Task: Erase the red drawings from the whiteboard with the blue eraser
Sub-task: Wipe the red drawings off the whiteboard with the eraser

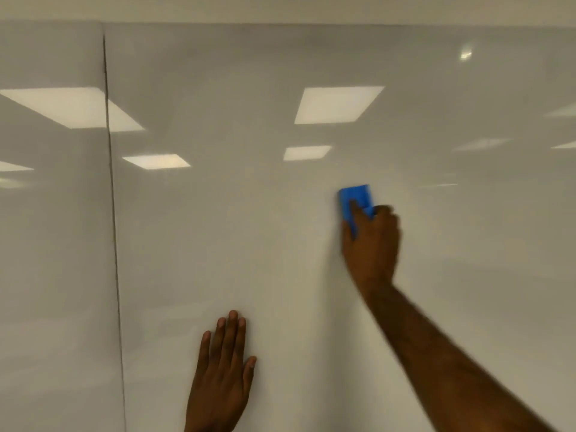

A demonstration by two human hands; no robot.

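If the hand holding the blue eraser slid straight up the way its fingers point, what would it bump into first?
Probably nothing. Above the right hand and blue eraser the whiteboard looks bare, only shiny light reflections, up to its top edge.

Pale wall strip (280,7) runs along the top edge, matte, above a thin dark horizontal line; a dark vertical seam (112,198) drops from near that line at left to the bottom edge, leaning slightly rightward as it descends. Reflected ceiling lights noted: a large bright panel (338,104) right of centre, a smaller panel (307,152) just below it, a small panel (156,161) left of centre, and a broad panel (62,104) cut across by the seam. Small round glint (466,53) at upper right, faint pale streaks (481,144) toward the right edge
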